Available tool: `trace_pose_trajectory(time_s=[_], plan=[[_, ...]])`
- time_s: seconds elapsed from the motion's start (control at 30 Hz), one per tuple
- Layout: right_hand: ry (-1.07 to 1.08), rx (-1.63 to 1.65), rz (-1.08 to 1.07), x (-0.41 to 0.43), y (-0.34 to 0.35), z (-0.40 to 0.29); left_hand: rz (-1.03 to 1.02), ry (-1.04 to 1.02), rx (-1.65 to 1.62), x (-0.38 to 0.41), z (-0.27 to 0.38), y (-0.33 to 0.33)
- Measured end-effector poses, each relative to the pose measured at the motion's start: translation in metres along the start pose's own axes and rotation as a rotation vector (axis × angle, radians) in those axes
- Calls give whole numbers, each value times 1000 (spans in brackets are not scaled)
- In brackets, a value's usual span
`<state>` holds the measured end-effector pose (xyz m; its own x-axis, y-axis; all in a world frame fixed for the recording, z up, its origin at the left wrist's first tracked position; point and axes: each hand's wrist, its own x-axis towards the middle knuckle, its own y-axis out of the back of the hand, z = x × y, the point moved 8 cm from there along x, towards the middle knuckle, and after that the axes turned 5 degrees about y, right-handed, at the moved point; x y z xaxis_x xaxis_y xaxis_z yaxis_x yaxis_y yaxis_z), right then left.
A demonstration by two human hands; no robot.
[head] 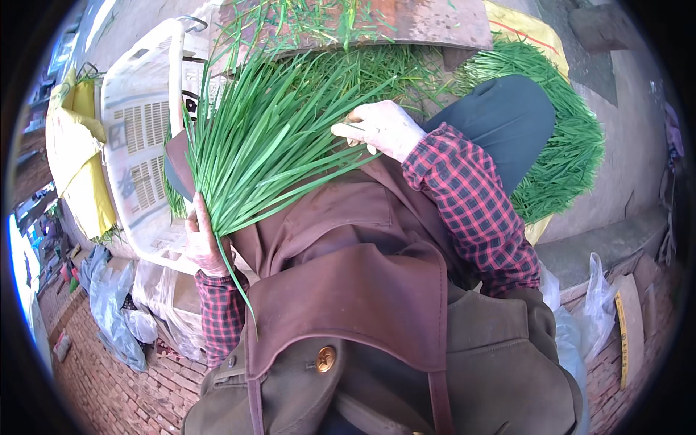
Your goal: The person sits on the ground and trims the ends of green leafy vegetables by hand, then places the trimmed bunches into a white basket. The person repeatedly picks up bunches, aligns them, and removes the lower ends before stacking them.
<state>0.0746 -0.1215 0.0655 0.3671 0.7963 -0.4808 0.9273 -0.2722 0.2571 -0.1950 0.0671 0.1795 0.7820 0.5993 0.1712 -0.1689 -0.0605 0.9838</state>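
A fanned bunch of long green leaves, apparently garlic chives, spreads across my lap above a brown apron. My left hand is closed around the bunch's narrow lower end, and one bent leaf hangs down past the wrist. At the right side of the fan, my right hand has its fingers curled by the outer leaf tips. Whether those fingers pinch a leaf cannot be told. Beside my right knee lies a large heap of similar green leaves on yellow sheeting.
A white plastic crate stands at my left, with a yellow sack beyond it. Ahead is a low board strewn with leaf scraps; more loose leaves lie beneath its edge. Plastic bags rest near the brick floor.
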Motion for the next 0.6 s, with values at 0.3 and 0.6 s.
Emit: trace_pose_trajectory(time_s=[0.3,0.6], plan=[[66,-36,14,9,-28,-6,-14,66,-17,-5,-8,-7],[489,287,73,-9,-13,-26,41,33,-11,-7,-9,-6]])
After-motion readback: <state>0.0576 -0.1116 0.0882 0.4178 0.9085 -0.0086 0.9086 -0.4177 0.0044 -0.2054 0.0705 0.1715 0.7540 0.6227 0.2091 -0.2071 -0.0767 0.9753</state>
